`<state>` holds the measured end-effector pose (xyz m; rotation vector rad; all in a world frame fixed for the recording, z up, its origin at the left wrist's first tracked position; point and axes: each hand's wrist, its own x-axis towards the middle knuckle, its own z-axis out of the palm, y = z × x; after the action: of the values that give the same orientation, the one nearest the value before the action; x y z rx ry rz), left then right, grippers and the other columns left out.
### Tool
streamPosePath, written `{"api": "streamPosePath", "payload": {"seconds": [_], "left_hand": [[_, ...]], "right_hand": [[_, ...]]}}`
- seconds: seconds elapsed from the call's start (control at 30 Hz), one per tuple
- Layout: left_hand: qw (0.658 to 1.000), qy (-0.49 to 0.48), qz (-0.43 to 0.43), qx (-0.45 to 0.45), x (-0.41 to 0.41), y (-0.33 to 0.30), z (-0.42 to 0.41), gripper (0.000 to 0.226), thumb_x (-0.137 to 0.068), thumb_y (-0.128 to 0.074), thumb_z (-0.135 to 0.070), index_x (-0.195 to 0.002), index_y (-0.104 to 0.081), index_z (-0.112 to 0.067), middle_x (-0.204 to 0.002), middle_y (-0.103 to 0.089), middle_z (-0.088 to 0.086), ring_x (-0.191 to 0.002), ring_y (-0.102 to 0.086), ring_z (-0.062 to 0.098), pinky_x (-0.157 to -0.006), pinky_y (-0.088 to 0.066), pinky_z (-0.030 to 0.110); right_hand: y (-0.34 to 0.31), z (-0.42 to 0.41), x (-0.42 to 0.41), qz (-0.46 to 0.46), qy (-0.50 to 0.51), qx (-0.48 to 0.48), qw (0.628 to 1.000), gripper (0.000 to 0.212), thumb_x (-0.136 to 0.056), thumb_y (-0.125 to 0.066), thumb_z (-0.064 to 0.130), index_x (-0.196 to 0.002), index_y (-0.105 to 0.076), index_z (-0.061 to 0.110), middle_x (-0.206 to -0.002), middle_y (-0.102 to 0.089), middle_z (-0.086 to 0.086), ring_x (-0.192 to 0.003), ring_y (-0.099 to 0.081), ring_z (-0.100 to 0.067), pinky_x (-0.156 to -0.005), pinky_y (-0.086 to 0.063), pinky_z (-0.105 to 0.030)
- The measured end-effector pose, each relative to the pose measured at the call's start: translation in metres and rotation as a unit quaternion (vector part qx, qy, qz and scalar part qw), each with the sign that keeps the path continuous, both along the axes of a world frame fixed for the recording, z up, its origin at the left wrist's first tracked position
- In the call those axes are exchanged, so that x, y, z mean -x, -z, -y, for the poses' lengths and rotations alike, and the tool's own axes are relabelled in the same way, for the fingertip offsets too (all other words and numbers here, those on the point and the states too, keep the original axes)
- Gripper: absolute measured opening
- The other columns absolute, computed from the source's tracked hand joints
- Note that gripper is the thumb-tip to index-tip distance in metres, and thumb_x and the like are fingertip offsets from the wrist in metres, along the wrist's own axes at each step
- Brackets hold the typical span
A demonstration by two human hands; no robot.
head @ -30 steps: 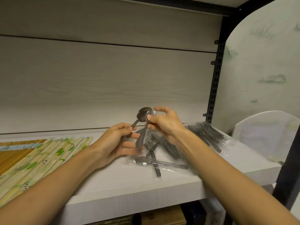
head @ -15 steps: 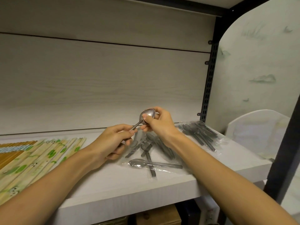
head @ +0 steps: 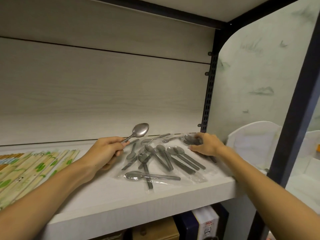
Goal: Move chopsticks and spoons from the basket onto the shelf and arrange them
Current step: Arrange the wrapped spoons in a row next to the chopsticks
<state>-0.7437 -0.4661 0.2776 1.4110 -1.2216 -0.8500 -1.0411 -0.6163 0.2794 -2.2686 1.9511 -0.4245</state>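
Pale wood-grain panels back a white shelf (head: 97,201) framed by one black slotted upright (head: 208,94) at its right rear corner. Two hands work over it. The left hand (head: 103,151) curls its fingers round the handle of one bare metal spoon (head: 138,131), bowl raised and tilted up to the right, clear of the shelf. The right hand (head: 207,146) lies palm down with fingers loosely bent over the far right end of a heap of wrapped spoons (head: 161,160); whether it grips one I cannot tell. That heap sits on the shelf's right half, each grey spoon in a clear plastic sleeve; about a dozen show, crossing one another, with an exact count blocked by overlap. Packets of chopsticks (head: 34,167) in panda-and-green-leaf paper lie side by side on the left, roughly ten visible, beside several orange-brown ones at the edge.
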Motion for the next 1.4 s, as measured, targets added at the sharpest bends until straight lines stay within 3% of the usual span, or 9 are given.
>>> {"api": "streamPosePath", "payload": {"seconds": [0.17, 0.27, 0.37, 0.57, 0.83, 1.03, 1.17, 1.27, 1.4], "left_hand": [[1.0, -0.003, 0.0, -0.007, 0.0, 0.001, 0.0, 0.019, -0.094, -0.053, -0.011, -0.106, -0.066, -0.003, -0.055, -0.035, -0.004, -0.038, -0.018, 0.009, -0.039, -0.012, 0.014], [1.0, -0.004, -0.004, -0.006, -0.001, 0.001, 0.0, 0.021, -0.094, -0.054, -0.012, -0.107, -0.063, 0.001, -0.056, -0.035, -0.003, -0.038, -0.018, 0.009, -0.039, -0.012, 0.014], [1.0, -0.008, -0.01, 0.001, -0.001, 0.001, -0.001, 0.022, -0.094, -0.054, -0.012, -0.107, -0.063, 0.003, -0.058, -0.036, -0.002, -0.038, -0.018, 0.009, -0.04, -0.012, 0.012], [0.997, -0.069, -0.013, 0.039, -0.006, 0.0, 0.002, 0.02, -0.095, -0.052, -0.013, -0.104, -0.066, -0.001, -0.056, -0.041, -0.002, -0.035, -0.023, 0.007, -0.038, -0.015, 0.013], [0.993, -0.104, 0.022, 0.052, -0.015, 0.0, 0.001, 0.021, -0.095, -0.053, -0.017, -0.094, -0.065, 0.0, -0.058, -0.056, -0.002, -0.041, -0.029, 0.011, -0.037, -0.023, 0.019], [0.992, -0.121, 0.032, 0.025, -0.017, -0.009, -0.005, 0.012, -0.096, -0.051, -0.02, -0.09, -0.059, -0.014, -0.064, -0.061, -0.001, -0.049, -0.036, 0.012, -0.046, -0.026, 0.025], [0.985, -0.139, 0.098, -0.028, -0.026, -0.004, -0.013, 0.019, -0.097, -0.046, -0.018, -0.08, -0.054, -0.013, -0.068, -0.06, 0.004, -0.052, -0.037, 0.017, -0.05, -0.027, 0.026], [0.973, -0.163, 0.155, -0.053, -0.032, 0.001, -0.023, 0.023, -0.094, -0.046, -0.016, -0.071, -0.05, -0.013, -0.069, -0.05, 0.009, -0.057, -0.037, 0.019, -0.059, -0.027, 0.029], [0.953, -0.19, 0.222, -0.084, -0.029, 0.002, -0.035, 0.014, -0.092, -0.046, -0.016, -0.081, -0.052, -0.009, -0.071, -0.049, 0.007, -0.064, -0.042, 0.022, -0.06, -0.028, 0.029]], "right_hand": [[0.0, 0.001, 0.014, 0.098, -0.006, 0.064, 0.993, 0.052, -0.079, -0.073, 0.021, -0.128, -0.055, 0.019, -0.117, -0.064, -0.01, -0.111, -0.056, -0.031, -0.091, -0.045, -0.034], [-0.006, -0.002, 0.017, 0.207, -0.009, 0.07, 0.976, 0.05, -0.082, -0.074, 0.018, -0.129, -0.057, 0.016, -0.114, -0.065, -0.011, -0.109, -0.058, -0.031, -0.094, -0.045, -0.035], [-0.012, -0.007, 0.012, 0.317, -0.027, 0.037, 0.947, 0.044, -0.083, -0.075, 0.018, -0.123, -0.058, 0.021, -0.104, -0.066, -0.011, -0.086, -0.065, -0.026, -0.084, -0.053, -0.037], [-0.023, -0.021, -0.016, 0.412, -0.114, -0.054, 0.902, 0.033, -0.092, -0.064, 0.012, -0.123, -0.054, 0.019, -0.098, -0.07, -0.019, -0.076, -0.068, -0.025, -0.073, -0.059, -0.037], [-0.029, -0.022, -0.035, 0.305, -0.162, 0.025, 0.938, 0.042, -0.089, -0.066, 0.034, -0.129, -0.054, 0.028, -0.113, -0.066, -0.004, -0.095, -0.066, -0.019, -0.084, -0.053, -0.034], [-0.029, -0.03, -0.051, 0.098, -0.235, 0.056, 0.966, 0.058, -0.09, -0.06, 0.048, -0.142, -0.046, 0.024, -0.14, -0.053, 0.001, -0.128, -0.05, -0.02, -0.104, -0.041, -0.034], [-0.026, -0.03, -0.057, -0.013, -0.246, 0.085, 0.965, 0.051, -0.091, -0.056, 0.048, -0.137, -0.05, 0.027, -0.138, -0.056, -0.001, -0.128, -0.048, -0.025, -0.105, -0.04, -0.041], [-0.025, -0.038, -0.072, -0.027, -0.273, 0.104, 0.956, 0.05, -0.085, -0.053, 0.054, -0.129, -0.054, 0.031, -0.13, -0.06, -0.002, -0.122, -0.051, -0.027, -0.101, -0.042, -0.047], [-0.019, -0.058, -0.105, -0.02, -0.347, 0.09, 0.933, 0.049, -0.085, -0.056, 0.049, -0.129, -0.055, 0.028, -0.127, -0.06, -0.006, -0.119, -0.051, -0.028, -0.099, -0.044, -0.044]]}}
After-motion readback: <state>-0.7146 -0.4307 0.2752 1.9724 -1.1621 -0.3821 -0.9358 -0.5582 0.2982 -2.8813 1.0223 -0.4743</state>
